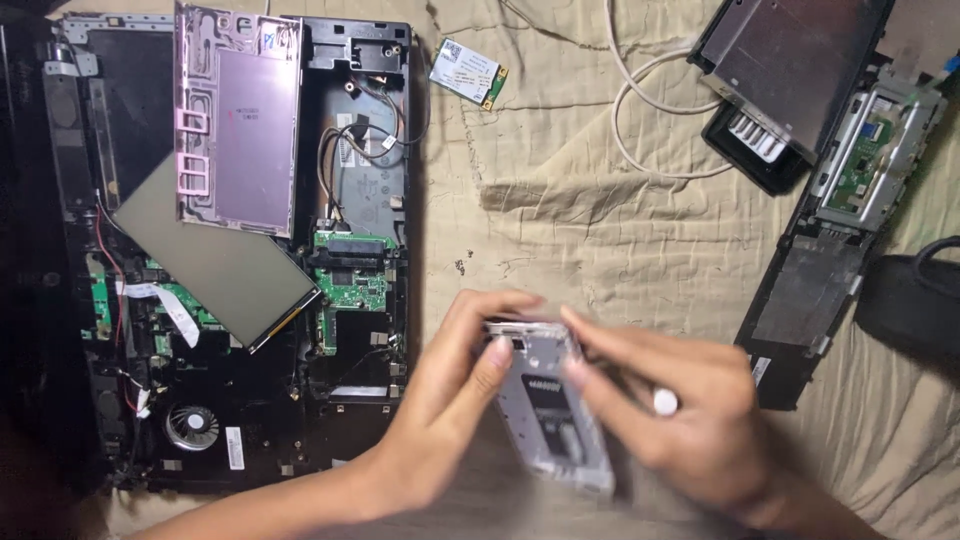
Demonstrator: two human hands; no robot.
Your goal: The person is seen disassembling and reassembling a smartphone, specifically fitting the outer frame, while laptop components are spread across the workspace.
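Gripping a grey metal bracket [548, 405] from both sides, left hand [450, 400] and right hand [680, 410] clamped on it above rumpled beige cloth [600, 230], beside an opened laptop chassis [240, 250].

An opened laptop [240, 250] lies left with a metal plate [238, 120] on it, a small circuit card [467, 72] just right of it, a cable [640, 120] and casing parts [800, 70] far right.

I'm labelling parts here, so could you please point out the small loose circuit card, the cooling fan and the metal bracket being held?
circuit card [467, 72]: head view, middle of the board.
fan [192, 425]: head view, its hub.
bracket [548, 405]: head view, its flat grey face.
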